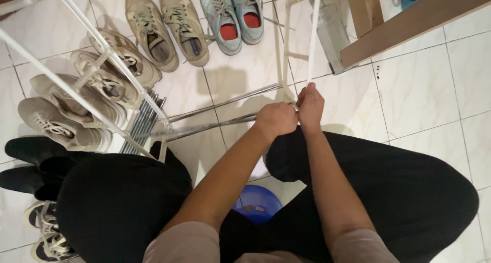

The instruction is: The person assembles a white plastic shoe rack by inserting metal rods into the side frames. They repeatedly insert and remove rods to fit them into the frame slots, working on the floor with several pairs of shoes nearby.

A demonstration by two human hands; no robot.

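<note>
2 hands meet above the tiled floor (424, 89): the left hand (276, 118) clamps its grip on a grey metal rod (215, 126), the right hand (310, 106) pinches a white frame bar (312, 35). A misaligned push could slip the rod's end off the bar, likely pinching fingers or swinging the rod's far end into the white rack (76, 89).

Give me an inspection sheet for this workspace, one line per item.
Surface: pale tiled floor, glossy, dark grout lines.
Job's things: grey metal rod gripped at its end; white frame piece standing upright at the hands; another rod beside it.
Clutter: bundle of rods, white rack frame, beige sneakers, light blue sneakers, black shoes, blue round object between the knees.
Grippers: left hand closed on the rod; right hand pinching the white frame piece.
Cables: nothing seen.
Surroundings: wooden board top right.
</note>
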